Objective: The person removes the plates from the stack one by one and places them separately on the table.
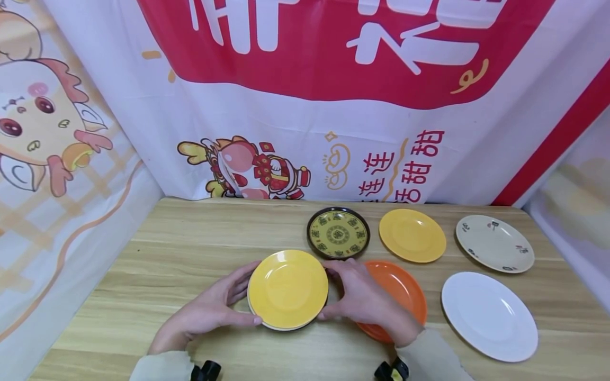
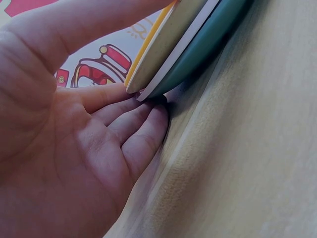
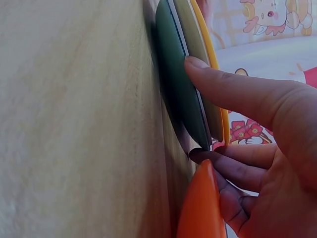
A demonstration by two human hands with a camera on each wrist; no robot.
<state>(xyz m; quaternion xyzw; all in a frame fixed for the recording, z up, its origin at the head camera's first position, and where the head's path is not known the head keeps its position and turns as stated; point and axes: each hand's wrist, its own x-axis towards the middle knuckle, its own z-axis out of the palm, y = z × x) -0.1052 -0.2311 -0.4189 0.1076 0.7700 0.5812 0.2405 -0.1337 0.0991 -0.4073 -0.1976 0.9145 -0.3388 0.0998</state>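
Cream checked cloth (image 1: 45,132): hangs well left of all fingers, printed with a cartoon figure.
Red-and-white cloth (image 1: 305,119): hangs beyond the fingertips, behind the table.
Wooden table (image 1: 190,233): spreads beneath the fingers of both hands.
Left hand (image 1: 213,307): grips the plate stack at its left side, with thumb on the near rim and other fingers round the edge.
Plate stack (image 1: 288,288): sits between left and right fingers, held from both sides; cannot tell whether fully lifted or touching wood.
Layers, top down: top yellow plate (image 1: 288,278), cream plate (image 2: 163,47), thin white plate (image 2: 181,52), green plate (image 2: 195,57).
Dark-rimmed plate (image 1: 338,233): lies just past the right fingertips.
Right hand (image 1: 360,296): holds the stack's right side, with thumb at the near edge and other fingers at the far edge.
Orange plate (image 1: 405,286): lies partly under the right hand, just beside the fingers.
Far yellow plate (image 1: 412,235): lies beyond and right of the right fingers.
White oval plate (image 1: 490,317): lies well right of the right fingers.
Patterned plate (image 1: 495,243): lies farthest off, beyond and right of the same fingers.
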